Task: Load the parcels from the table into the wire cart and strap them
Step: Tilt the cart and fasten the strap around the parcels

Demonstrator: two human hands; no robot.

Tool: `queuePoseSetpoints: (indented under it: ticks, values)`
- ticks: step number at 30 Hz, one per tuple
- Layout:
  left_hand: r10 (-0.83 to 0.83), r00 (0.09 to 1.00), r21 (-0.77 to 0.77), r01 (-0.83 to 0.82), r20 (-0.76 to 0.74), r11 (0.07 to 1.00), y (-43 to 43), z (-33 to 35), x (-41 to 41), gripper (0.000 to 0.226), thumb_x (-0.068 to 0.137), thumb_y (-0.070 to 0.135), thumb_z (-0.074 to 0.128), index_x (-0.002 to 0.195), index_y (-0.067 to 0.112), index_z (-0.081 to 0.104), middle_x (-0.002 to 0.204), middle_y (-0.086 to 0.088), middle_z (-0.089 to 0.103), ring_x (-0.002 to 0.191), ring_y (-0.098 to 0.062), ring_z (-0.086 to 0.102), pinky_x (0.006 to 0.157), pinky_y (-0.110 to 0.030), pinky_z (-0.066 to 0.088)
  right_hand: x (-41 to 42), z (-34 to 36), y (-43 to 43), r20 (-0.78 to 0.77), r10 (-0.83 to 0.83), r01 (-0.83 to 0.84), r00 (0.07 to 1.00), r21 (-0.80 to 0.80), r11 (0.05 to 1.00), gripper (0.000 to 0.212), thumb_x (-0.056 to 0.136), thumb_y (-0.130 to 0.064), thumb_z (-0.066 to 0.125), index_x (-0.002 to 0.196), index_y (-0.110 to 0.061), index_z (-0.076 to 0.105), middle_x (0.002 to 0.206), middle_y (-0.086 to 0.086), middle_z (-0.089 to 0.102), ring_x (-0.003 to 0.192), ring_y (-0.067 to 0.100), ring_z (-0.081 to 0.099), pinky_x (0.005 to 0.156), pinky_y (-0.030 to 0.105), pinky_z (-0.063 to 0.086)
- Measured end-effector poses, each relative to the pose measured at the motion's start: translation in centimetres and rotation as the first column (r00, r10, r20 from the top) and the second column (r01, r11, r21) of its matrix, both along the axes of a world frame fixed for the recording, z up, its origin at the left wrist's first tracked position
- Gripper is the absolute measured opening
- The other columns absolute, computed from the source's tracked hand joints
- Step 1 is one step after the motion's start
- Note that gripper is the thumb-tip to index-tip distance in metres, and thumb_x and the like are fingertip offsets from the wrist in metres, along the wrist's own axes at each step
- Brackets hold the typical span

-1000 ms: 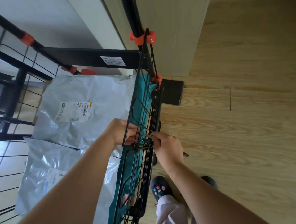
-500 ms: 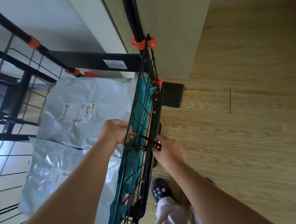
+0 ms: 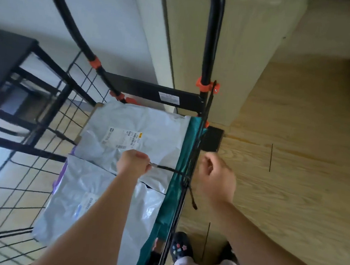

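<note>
Two grey poly mailers are lying flat in the wire cart (image 3: 140, 87). The far mailer (image 3: 149, 127) is up at the handle end with its shipping label (image 3: 124, 137) facing up, and the near mailer (image 3: 99, 202) is at my end, with the far one's edge overlapping it. A teal parcel (image 3: 176, 196) stands on edge inside the cart, pressed right against the right wire wall. There's also a bit of something purple (image 3: 63, 170) poking out from under the mailers on the cart's left side, can't tell what it is. The black strap (image 3: 166, 169) is knotted onto the cart's right wall roughly halfway along. One end runs inward across the far mailer, and the short tail dangles down outside the wall. The left hand (image 3: 133, 162) is inside the cart, over the far mailer, pinching that inward end of the strap. The right hand (image 3: 216, 179) is just outside the cart's right wall, next to the knot, with its fingers loosely curled and nothing in it as far as I can see. So the hands are apart, with the wire wall and the teal parcel between them. An orange clamp (image 3: 205, 86) sits where the right handle tube (image 3: 214, 29) meets the cart. Off the cart's left side is a black table (image 3: 4, 52). A dark shoe with little charms (image 3: 180, 248) is on the wood floor (image 3: 293, 186) by the cart's near right corner.
</note>
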State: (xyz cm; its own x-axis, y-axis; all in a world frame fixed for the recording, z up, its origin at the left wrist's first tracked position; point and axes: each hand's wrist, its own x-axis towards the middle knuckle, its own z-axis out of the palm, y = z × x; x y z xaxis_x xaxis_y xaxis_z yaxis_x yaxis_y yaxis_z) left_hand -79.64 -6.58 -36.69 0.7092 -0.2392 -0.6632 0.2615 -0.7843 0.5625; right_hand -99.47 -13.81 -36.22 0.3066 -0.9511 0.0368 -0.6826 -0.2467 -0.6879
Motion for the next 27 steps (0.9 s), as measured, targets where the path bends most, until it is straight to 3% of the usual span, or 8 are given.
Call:
queuePoseSetpoints:
  ticks: [5,9,11,15,19,23,25,27]
  values:
    - [0.055,0.996,-0.024,-0.053,0.075,0.998,0.8,0.5,2.2,0.012,0.077,0.006,0.061,0.074,0.016,0.066,0.057,-0.002,0.070,0.078,-0.026,0.074,0.085,-0.046,0.058,5.5,5.1,-0.6,0.121,0.249,-0.224,0.961,-0.189,0.956,0.014,0.087,-0.010,0.061,0.097,-0.016,0.070,0.087,-0.007,0.070,0.062,0.002,0.053,0.053,0.018,0.044]
    - [0.090,0.985,0.019,-0.094,0.150,0.995,0.6,3.6,3.5,0.023,0.080,0.001,0.060,0.096,0.014,0.069,0.084,-0.006,0.074,0.091,-0.026,0.070,0.081,-0.030,0.054,11.1,5.5,-0.7,-0.163,0.601,-0.564,0.782,0.225,0.795,0.033,0.096,-0.027,0.054,0.129,-0.023,0.058,0.123,-0.003,0.063,0.107,0.019,0.062,0.086,0.034,0.052]
    - [0.100,0.977,0.044,-0.111,0.186,0.993,0.8,4.7,4.5,0.021,0.081,0.000,0.057,0.084,0.016,0.069,0.094,-0.009,0.074,0.095,-0.028,0.068,0.078,-0.030,0.053,13.7,5.2,-0.4,-0.254,0.715,-0.622,0.651,0.362,0.694,0.041,0.098,-0.032,0.051,0.138,-0.023,0.050,0.129,0.002,0.060,0.117,0.026,0.057,0.092,0.035,0.048]
    - [0.089,0.974,0.095,-0.111,0.207,0.989,1.5,5.6,7.2,0.023,0.077,-0.003,0.056,0.065,0.013,0.066,0.082,-0.015,0.073,0.077,-0.030,0.064,0.070,-0.031,0.053,17.6,4.4,1.3,-0.285,0.756,-0.663,0.589,0.364,0.654,0.029,0.101,-0.029,0.044,0.124,-0.021,0.060,0.118,0.006,0.066,0.110,0.029,0.060,0.082,0.032,0.046]
    - [0.219,0.963,0.006,-0.222,0.160,0.975,2.6,4.8,9.2,0.025,0.078,-0.002,0.063,0.060,0.016,0.064,0.077,-0.020,0.072,0.071,-0.029,0.067,0.078,-0.041,0.058,20.4,3.3,2.2,-0.275,0.737,-0.685,0.617,0.272,0.676,0.029,0.101,-0.034,0.041,0.106,-0.021,0.066,0.101,0.003,0.071,0.096,0.025,0.064,0.066,0.030,0.038]
    - [0.356,0.928,-0.133,-0.341,0.109,0.931,3.9,3.0,10.3,0.013,0.095,0.009,0.057,0.097,0.005,0.069,0.077,-0.008,0.072,0.067,-0.018,0.069,0.068,-0.029,0.058,23.2,2.3,2.3,-0.307,0.740,-0.686,0.598,0.281,0.671,0.024,0.099,-0.030,0.046,0.106,-0.019,0.067,0.102,0.004,0.070,0.097,0.026,0.064,0.065,0.028,0.035]
    - [0.269,0.936,-0.030,-0.269,0.228,0.963,4.7,1.7,11.6,0.021,0.098,0.017,0.053,0.109,0.009,0.068,0.100,-0.007,0.072,0.087,-0.021,0.070,0.081,-0.033,0.056,25.1,1.7,2.4,-0.311,0.734,-0.690,0.604,0.257,0.677,0.021,0.099,-0.026,0.048,0.106,-0.020,0.067,0.102,0.003,0.070,0.095,0.025,0.064,0.065,0.028,0.038]
    - [0.148,0.942,0.104,-0.187,0.300,0.977,5.4,0.3,12.8,0.026,0.096,0.018,0.053,0.120,0.016,0.064,0.122,-0.002,0.063,0.095,-0.017,0.065,0.078,-0.027,0.050,27.2,0.9,2.7,-0.322,0.731,-0.699,0.602,0.230,0.677,0.019,0.099,-0.023,0.049,0.105,-0.019,0.067,0.102,0.002,0.069,0.092,0.024,0.063,0.065,0.029,0.041]
